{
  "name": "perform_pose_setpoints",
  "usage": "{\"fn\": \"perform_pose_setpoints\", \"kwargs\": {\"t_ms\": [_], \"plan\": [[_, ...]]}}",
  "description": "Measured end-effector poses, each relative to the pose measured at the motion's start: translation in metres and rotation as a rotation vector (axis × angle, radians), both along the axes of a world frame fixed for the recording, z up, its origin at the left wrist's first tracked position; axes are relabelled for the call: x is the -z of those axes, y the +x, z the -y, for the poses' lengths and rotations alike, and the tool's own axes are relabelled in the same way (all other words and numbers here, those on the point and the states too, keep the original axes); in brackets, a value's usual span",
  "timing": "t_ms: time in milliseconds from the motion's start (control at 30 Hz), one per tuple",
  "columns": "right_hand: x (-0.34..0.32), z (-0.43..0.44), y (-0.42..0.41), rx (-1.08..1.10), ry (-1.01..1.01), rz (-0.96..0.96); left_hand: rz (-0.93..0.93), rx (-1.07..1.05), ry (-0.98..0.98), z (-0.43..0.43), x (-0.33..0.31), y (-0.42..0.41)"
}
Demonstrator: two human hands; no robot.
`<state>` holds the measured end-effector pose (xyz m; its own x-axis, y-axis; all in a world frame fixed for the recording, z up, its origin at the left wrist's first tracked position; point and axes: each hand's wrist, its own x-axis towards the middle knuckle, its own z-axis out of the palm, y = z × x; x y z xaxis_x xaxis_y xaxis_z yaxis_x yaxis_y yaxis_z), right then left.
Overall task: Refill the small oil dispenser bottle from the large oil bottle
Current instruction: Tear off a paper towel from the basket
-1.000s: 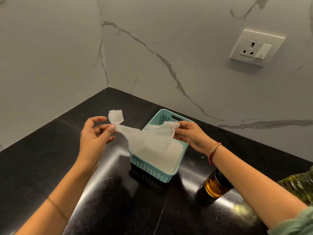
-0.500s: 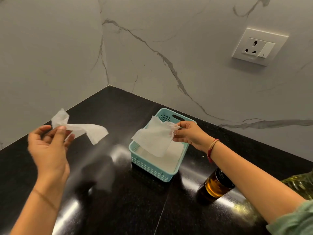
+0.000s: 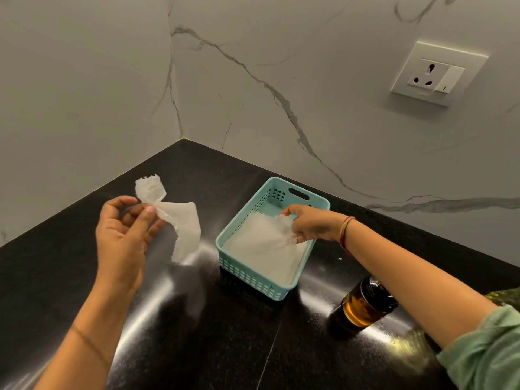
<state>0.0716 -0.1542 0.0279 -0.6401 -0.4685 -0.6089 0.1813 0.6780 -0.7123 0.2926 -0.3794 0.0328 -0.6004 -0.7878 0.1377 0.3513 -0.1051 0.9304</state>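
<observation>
My left hand (image 3: 123, 235) pinches a torn piece of white tissue (image 3: 180, 223) above the black counter, left of the basket. My right hand (image 3: 312, 223) pinches the remaining tissue (image 3: 267, 243) and holds it down inside the teal basket (image 3: 253, 280). The small oil bottle (image 3: 363, 305), dark-capped with amber oil inside, stands at the lower right, partly hidden under my right forearm. A bit of the large oil bottle (image 3: 506, 296) shows at the right edge, greenish and mostly hidden by my arm.
The black counter (image 3: 197, 333) meets marble walls in a corner behind the basket. A white wall socket with switch (image 3: 436, 73) sits high on the right wall. The basket holds a stack of white tissues.
The tissue tore in two between my hands. My left hand swung far left with its piece, then came back toward the basket. My right hand lowered its piece into the basket.
</observation>
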Motion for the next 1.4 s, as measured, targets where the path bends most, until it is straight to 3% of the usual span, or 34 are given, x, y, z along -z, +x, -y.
{"fn": "perform_pose_setpoints", "kwargs": {"t_ms": [200,400,500,600,667,733,833,967,1133,1267,1400], "plan": [[-0.001,-0.001,-0.001,0.004,-0.022,0.011,0.028,0.023,0.011,-0.009,0.003,-0.007],[0.006,0.010,0.006,-0.306,0.414,-0.623,0.060,0.031,0.009,-0.010,0.009,-0.008],[0.010,0.012,0.010,-0.444,0.580,-0.798,0.067,0.037,0.000,-0.013,0.010,-0.010],[0.019,0.013,0.013,-0.520,0.646,-1.012,0.073,0.036,-0.015,-0.015,0.010,-0.012],[0.023,0.016,0.015,-0.535,0.566,-1.090,0.072,0.032,-0.019,-0.016,0.009,-0.012],[0.023,0.020,0.018,-0.592,0.492,-0.985,0.073,0.032,-0.018,-0.016,0.008,-0.013],[0.024,0.026,0.022,-0.765,0.597,-0.716,0.085,0.042,-0.034,-0.017,0.006,-0.016],[0.027,0.030,0.028,-0.820,0.686,-0.715,0.076,0.071,-0.060,-0.021,0.001,-0.019],[0.018,0.022,0.029,-0.780,0.601,-0.614,0.076,0.118,-0.102,-0.028,-0.006,-0.024],[-0.013,-0.007,0.045,-0.556,0.352,-0.717,0.065,0.136,-0.157,-0.043,-0.014,-0.028],[-0.046,-0.052,0.089,-0.207,-0.204,-0.614,0.054,0.196,-0.254,-0.073,-0.026,-0.029]]}}
